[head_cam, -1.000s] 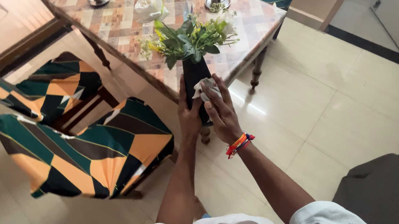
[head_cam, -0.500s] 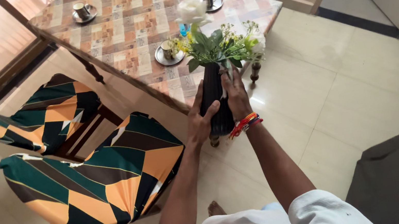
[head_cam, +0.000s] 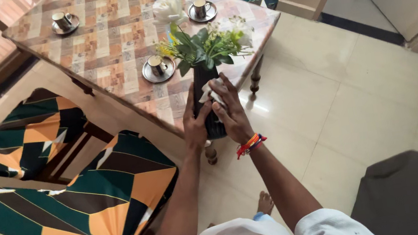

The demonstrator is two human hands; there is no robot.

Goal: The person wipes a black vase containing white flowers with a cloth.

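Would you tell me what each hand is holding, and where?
The left hand grips the black vase around its body; the right hand presses a white cloth against the vase's upper side.

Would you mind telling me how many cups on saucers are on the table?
3 fully seen: one cup far left, one far right, one beside the vase. A saucer at the top edge may hold another.

A home dining room: patterned table (head_cam: pixel 117 43) set with cups (head_cam: pixel 157 65), fabric-covered chairs (head_cam: pixel 69 208), glossy floor tiles (head_cam: pixel 360 107).
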